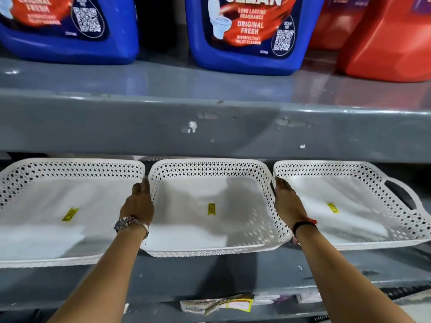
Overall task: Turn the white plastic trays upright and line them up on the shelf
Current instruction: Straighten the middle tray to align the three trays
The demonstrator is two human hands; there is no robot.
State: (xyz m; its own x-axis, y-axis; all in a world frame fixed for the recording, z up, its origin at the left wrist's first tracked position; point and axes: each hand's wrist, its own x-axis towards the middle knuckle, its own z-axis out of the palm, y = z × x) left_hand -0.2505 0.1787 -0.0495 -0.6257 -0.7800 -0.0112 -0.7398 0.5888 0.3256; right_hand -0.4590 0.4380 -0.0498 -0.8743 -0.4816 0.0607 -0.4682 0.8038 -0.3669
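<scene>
Three white trays sit upright in a row on the grey shelf (pixel 210 276). The middle tray (pixel 198 229) is held by its side walls — left hand (pixel 140 201) and right hand (pixel 288 201) each closed in a grip on a rim, between the left tray (pixel 46 229) and right tray (pixel 349 220).

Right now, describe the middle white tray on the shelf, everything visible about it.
The middle tray is white plastic, rectangular with rounded corners, a smooth solid floor and low walls pierced with a diamond lattice. It sits upright, open side up, on the grey shelf, between two matching trays and slightly forward of them. A small yellow sticker lies on its floor. The left hand rests against its left wall and the right hand against its right wall.
</scene>
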